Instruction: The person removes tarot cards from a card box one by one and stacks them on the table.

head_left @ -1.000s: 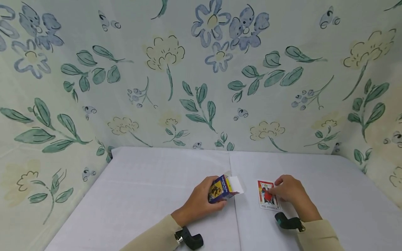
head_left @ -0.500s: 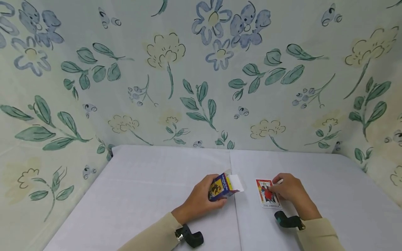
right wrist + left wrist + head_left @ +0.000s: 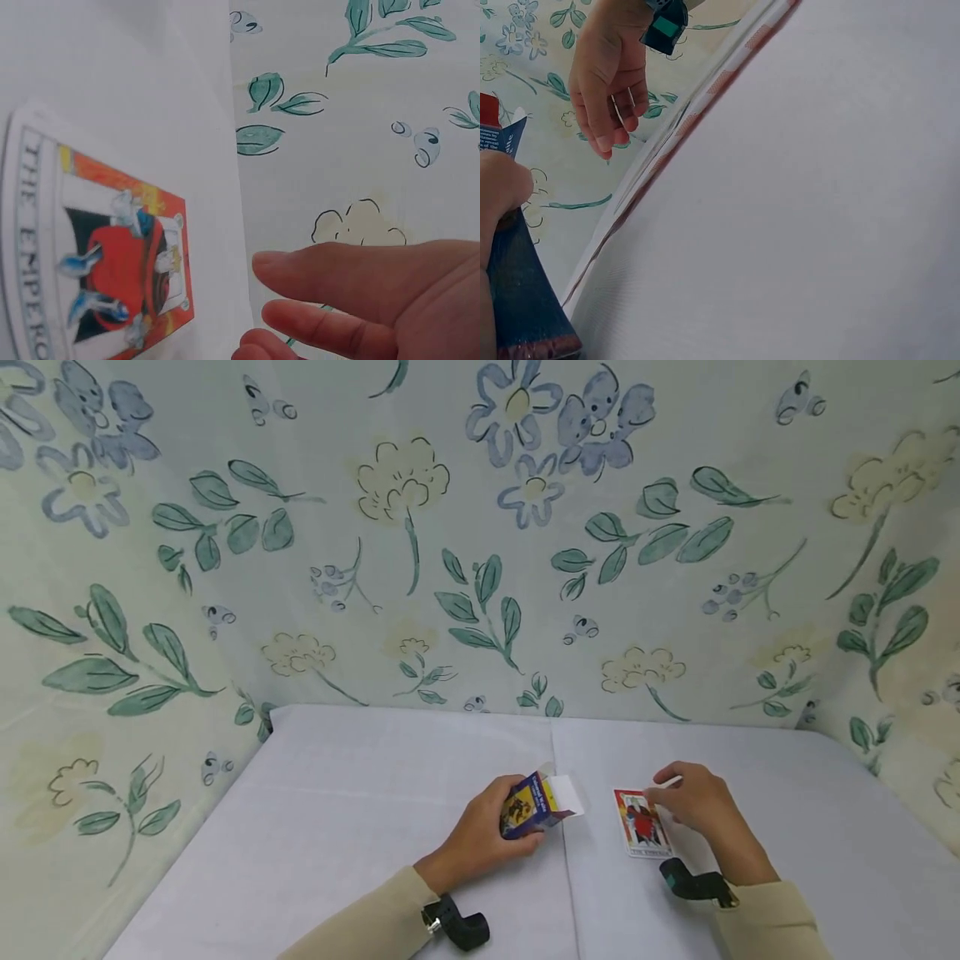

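Observation:
My left hand (image 3: 474,842) grips a small blue and yellow card box (image 3: 525,808), tilted, with its white flap (image 3: 564,793) open toward the right. In the left wrist view the thumb (image 3: 502,180) lies across the dark blue box (image 3: 525,289). A tarot card (image 3: 641,822) lies face up on the white cloth, a red-robed figure on it. Its lettering, partly cut off, reads "THE EMPERO" on the card (image 3: 127,255) in the right wrist view. Beside its right edge hovers my right hand (image 3: 701,806), fingers loosely bent and holding nothing; that view shows a gap between fingertips and card.
A white cloth (image 3: 375,810) with a crease down its middle covers the table. Behind and at both sides hangs a floral curtain (image 3: 420,568). Each wrist carries a black camera, such as the one on the left wrist (image 3: 461,927).
My right hand has lifted its fingers off the card and moved slightly right and up, showing more of the card. The left hand keeps the box in nearly the same spot.

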`<action>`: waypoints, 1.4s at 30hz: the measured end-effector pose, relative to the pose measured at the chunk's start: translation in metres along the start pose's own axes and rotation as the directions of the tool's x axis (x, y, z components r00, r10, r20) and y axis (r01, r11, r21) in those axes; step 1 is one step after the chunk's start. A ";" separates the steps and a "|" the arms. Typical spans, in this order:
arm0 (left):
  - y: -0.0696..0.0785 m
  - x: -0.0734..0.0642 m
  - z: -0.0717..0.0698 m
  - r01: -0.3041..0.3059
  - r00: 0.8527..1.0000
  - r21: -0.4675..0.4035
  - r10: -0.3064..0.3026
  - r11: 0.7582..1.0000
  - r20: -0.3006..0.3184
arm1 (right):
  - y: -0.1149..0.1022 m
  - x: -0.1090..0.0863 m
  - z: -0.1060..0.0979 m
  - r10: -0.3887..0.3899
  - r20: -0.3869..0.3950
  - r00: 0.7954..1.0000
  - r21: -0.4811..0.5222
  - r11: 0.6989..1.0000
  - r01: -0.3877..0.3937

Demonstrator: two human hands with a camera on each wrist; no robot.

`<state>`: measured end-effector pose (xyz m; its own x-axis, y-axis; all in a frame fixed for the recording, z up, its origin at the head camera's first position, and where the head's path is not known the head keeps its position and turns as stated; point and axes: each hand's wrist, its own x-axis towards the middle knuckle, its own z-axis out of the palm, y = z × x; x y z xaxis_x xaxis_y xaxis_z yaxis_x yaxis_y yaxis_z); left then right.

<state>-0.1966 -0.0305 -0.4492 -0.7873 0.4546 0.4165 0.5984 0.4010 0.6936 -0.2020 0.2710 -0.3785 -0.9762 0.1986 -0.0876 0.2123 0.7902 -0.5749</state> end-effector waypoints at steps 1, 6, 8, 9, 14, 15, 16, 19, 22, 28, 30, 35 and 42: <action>0.000 0.000 0.001 -0.002 1.000 0.000 0.002 1.000 0.001 | -0.002 0.000 -0.001 -0.007 -0.003 1.000 -0.001 1.000 0.007; -0.002 0.000 0.004 0.001 1.000 0.019 -0.001 1.000 0.002 | -0.009 -0.001 0.000 -0.053 -0.016 0.998 0.018 0.998 0.053; -0.002 -0.002 0.006 0.002 1.000 0.023 -0.002 1.000 0.001 | -0.008 0.000 0.003 -0.079 -0.032 0.996 0.038 0.996 0.080; -0.002 -0.002 0.006 0.001 1.000 0.024 -0.001 1.000 0.000 | -0.007 0.003 0.005 -0.094 -0.034 0.995 0.045 0.994 0.096; -0.001 0.000 0.009 -0.013 1.000 0.012 0.013 1.000 0.002 | 0.014 0.026 0.020 -0.209 -0.094 0.973 0.039 0.976 0.213; 0.000 0.000 0.009 -0.016 1.000 0.008 0.016 1.000 0.004 | 0.009 0.022 0.018 -0.221 -0.093 0.971 0.044 0.973 0.226; 0.000 0.001 0.009 -0.017 1.000 0.004 0.017 1.000 0.005 | 0.004 0.017 0.017 -0.235 -0.101 0.967 0.047 0.970 0.240; 0.001 0.001 0.009 -0.019 1.000 -0.004 0.019 1.000 0.011 | -0.039 -0.021 0.001 -0.245 -0.092 0.965 0.085 0.964 0.253; 0.003 0.001 0.009 -0.020 1.000 -0.007 0.020 1.000 0.012 | -0.049 -0.029 0.000 -0.273 -0.098 0.957 0.117 0.952 0.283; 0.004 -0.001 0.009 -0.008 1.000 -0.007 0.008 1.000 0.008 | -0.065 -0.041 0.004 -0.331 -0.084 0.940 0.155 0.927 0.341; 0.004 -0.001 0.009 -0.001 1.000 -0.008 0.001 1.000 0.010 | -0.069 -0.044 0.006 -0.348 -0.075 0.935 0.163 0.920 0.356; 0.002 0.000 0.007 -0.008 1.000 -0.008 0.008 1.000 0.002 | -0.077 -0.046 0.011 -0.381 -0.062 0.922 0.174 0.906 0.386; 0.000 0.001 0.002 -0.015 1.000 -0.008 0.015 1.000 -0.017 | -0.085 -0.046 0.019 -0.398 -0.040 0.917 0.162 0.903 0.399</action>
<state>-0.1968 -0.0289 -0.4501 -0.7807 0.4471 0.4365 0.6089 0.3876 0.6921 -0.1764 0.1842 -0.3408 -0.9775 -0.1091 0.1807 -0.2047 0.6987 -0.6855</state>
